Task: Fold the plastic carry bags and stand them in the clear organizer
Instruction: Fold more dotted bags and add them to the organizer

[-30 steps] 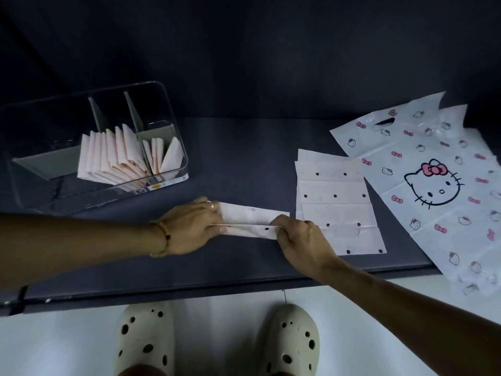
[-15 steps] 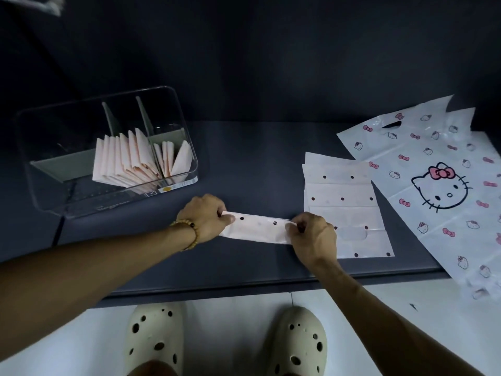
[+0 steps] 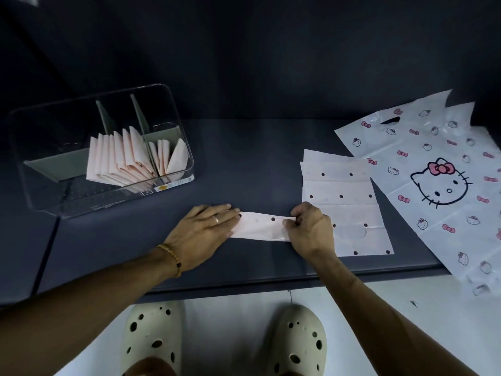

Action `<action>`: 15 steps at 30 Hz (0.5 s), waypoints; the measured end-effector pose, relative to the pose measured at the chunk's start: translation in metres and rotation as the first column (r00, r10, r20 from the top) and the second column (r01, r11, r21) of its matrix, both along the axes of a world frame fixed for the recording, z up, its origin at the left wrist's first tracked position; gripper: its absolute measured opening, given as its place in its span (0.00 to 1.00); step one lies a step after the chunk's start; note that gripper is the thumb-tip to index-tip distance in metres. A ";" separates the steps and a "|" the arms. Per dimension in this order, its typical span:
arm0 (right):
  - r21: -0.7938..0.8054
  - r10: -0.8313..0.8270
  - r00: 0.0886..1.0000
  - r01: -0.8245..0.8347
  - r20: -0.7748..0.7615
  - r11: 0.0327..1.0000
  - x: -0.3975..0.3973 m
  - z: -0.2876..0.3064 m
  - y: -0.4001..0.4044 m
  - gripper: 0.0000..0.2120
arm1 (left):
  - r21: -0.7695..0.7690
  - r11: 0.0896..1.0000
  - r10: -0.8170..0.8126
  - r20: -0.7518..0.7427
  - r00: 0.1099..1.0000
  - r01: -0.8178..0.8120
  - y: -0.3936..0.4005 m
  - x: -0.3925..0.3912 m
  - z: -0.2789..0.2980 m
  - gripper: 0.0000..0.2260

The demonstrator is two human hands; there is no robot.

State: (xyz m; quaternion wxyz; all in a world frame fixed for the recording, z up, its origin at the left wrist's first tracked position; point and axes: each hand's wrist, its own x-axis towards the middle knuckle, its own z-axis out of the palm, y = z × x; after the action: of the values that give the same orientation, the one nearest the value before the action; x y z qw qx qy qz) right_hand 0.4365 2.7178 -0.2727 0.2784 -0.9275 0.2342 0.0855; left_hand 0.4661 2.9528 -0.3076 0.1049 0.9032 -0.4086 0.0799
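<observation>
Nearest the camera, 2 cream clogs [image 3: 151, 339] stand on a pale floor below the edge of the dark surface [image 3: 244, 169]. On that surface the left hand [image 3: 202, 233] lies flat, fingers straight, pressing the left end of a dotted bag strip [image 3: 261, 228], while the right hand [image 3: 311, 229] pinches its right end with curled fingers. This bag looks partway folded: a narrow band, not yet a compact packet. Just right of it lies a stack of flat dotted bags [image 3: 341, 185], and beyond that some cat-print bags [image 3: 433, 169], all apparently waiting. Farther left, the clear organizer [image 3: 179, 109] already holds many folded bags [image 3: 119, 158] upright in 2 compartments. Behind is a dark wall.
</observation>
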 end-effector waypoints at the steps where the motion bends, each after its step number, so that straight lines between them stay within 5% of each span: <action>1: -0.107 0.062 0.997 -0.056 0.052 0.993 -0.003 0.001 0.003 0.06 | 0.022 1.000 0.013 -0.026 1.000 -0.012 0.004 -0.001 -0.002 0.16; 3: -0.332 0.280 0.938 -0.203 0.206 0.921 -0.011 0.000 0.016 0.08 | 0.055 0.998 0.041 -0.081 0.996 -0.037 0.006 -0.002 -0.004 0.19; 5: -0.376 0.462 0.840 -0.346 0.284 0.860 -0.021 -0.005 0.038 0.11 | 0.066 0.996 0.060 -0.127 0.990 -0.052 0.005 -0.003 -0.005 0.19; 8: -0.267 0.679 0.728 -0.638 0.097 0.722 -0.033 -0.022 0.070 0.30 | 0.072 0.995 0.080 -0.149 0.986 -0.070 0.004 -0.003 -0.007 0.19; 15: -0.339 0.663 0.744 -0.646 -0.081 0.684 -0.044 -0.028 0.037 0.37 | 0.062 0.994 0.097 -0.228 0.969 -0.085 0.006 -0.003 -0.005 0.20</action>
State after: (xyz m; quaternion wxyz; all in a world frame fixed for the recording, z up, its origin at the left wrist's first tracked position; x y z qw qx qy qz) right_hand 0.3929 2.7544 -0.3008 0.0677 -0.9852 -0.1080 0.1142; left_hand 0.4629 2.9586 -0.3129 0.1242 0.9265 -0.3538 -0.0313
